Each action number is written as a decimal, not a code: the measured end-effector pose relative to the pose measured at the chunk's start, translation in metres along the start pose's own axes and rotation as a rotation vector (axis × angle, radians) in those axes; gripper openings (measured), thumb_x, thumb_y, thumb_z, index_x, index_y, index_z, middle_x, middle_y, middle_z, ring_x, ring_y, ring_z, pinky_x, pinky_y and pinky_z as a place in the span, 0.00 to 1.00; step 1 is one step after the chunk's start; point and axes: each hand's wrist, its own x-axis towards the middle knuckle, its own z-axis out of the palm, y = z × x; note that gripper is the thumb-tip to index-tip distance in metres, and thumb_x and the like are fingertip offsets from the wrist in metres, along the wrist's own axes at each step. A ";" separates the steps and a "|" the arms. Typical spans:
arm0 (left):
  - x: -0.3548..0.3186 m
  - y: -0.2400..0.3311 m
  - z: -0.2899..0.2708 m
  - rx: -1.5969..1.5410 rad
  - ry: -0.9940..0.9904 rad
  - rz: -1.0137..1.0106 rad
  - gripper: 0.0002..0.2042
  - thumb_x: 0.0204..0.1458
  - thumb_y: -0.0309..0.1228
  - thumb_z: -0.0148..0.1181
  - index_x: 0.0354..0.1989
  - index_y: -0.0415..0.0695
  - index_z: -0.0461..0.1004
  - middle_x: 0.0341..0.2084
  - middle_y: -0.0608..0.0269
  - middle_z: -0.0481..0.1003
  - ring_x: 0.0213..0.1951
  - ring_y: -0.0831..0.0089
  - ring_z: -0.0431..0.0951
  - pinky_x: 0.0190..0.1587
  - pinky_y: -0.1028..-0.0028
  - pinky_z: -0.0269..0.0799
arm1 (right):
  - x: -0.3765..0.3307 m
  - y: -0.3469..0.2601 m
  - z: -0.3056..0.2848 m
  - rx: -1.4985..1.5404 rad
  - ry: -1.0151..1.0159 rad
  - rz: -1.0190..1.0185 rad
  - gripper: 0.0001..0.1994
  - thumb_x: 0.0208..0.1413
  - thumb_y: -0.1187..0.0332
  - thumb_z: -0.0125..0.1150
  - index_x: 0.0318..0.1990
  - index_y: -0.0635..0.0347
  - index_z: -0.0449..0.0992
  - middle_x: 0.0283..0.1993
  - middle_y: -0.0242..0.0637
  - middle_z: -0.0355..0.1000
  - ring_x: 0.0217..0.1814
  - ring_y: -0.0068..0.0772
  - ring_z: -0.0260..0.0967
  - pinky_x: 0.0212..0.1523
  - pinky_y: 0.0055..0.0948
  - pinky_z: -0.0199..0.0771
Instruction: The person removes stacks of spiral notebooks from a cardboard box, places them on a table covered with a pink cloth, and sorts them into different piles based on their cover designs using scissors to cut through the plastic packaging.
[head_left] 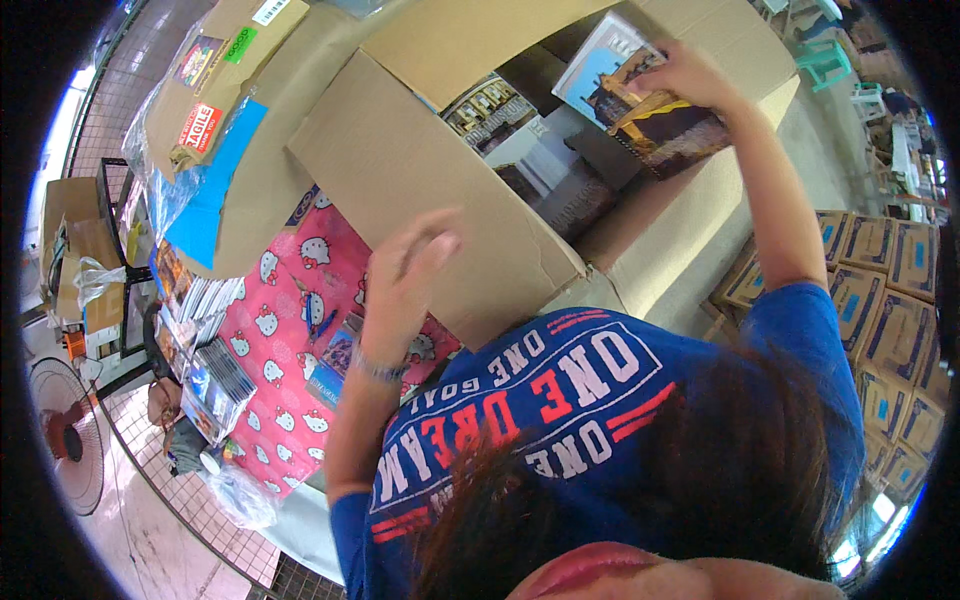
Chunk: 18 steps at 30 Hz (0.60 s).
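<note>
A large open cardboard box [430, 190] stands before me with its flaps spread. My right hand [690, 80] grips a picture-covered spiral notebook [640, 95] over the box's right side, thumb on its cover. It is tilted, and a second picture cover seems to lie beneath its lower end. Several more notebooks [490, 112] lie inside the box. Above the near left flap my left hand [412, 265] hovers with slightly curled fingers apart and nothing in them. A bracelet circles that wrist.
Left of the box, a pink patterned cloth [275, 345] carries stacks of notebooks [220, 385] and a blue-covered booklet [325, 380]. A plastic-wrapped carton [215, 90] lies at the far left. Stacked cartons [870, 300] stand at right; a fan [68, 435] is at left.
</note>
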 end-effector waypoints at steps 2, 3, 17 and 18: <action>0.038 0.004 0.034 -0.138 -0.155 0.020 0.23 0.61 0.39 0.53 0.59 0.35 0.64 0.50 0.57 0.73 0.49 0.69 0.74 0.54 0.71 0.68 | -0.038 -0.021 -0.039 0.250 0.083 -0.152 0.32 0.41 0.47 0.71 0.47 0.64 0.77 0.38 0.47 0.78 0.43 0.36 0.77 0.46 0.35 0.74; 0.051 0.006 0.056 -0.285 -0.155 0.020 0.27 0.60 0.42 0.55 0.62 0.35 0.62 0.53 0.57 0.71 0.52 0.68 0.73 0.57 0.70 0.67 | -0.059 -0.041 -0.059 0.414 0.041 -0.190 0.31 0.42 0.50 0.71 0.49 0.65 0.75 0.40 0.45 0.77 0.43 0.33 0.76 0.46 0.32 0.73; -0.032 -0.033 -0.017 -1.104 0.316 -0.069 0.30 0.56 0.50 0.50 0.61 0.42 0.64 0.53 0.54 0.73 0.53 0.58 0.74 0.57 0.59 0.69 | -0.100 -0.229 0.015 1.048 -0.661 -0.485 0.27 0.57 0.44 0.57 0.50 0.60 0.73 0.41 0.38 0.74 0.42 0.28 0.70 0.42 0.31 0.72; -0.045 -0.054 -0.027 -1.108 0.318 -0.060 0.32 0.55 0.53 0.49 0.61 0.42 0.64 0.53 0.53 0.73 0.52 0.57 0.74 0.57 0.58 0.69 | -0.107 -0.242 0.033 1.042 -0.688 -0.522 0.24 0.58 0.50 0.60 0.51 0.60 0.73 0.40 0.37 0.75 0.40 0.27 0.71 0.41 0.29 0.72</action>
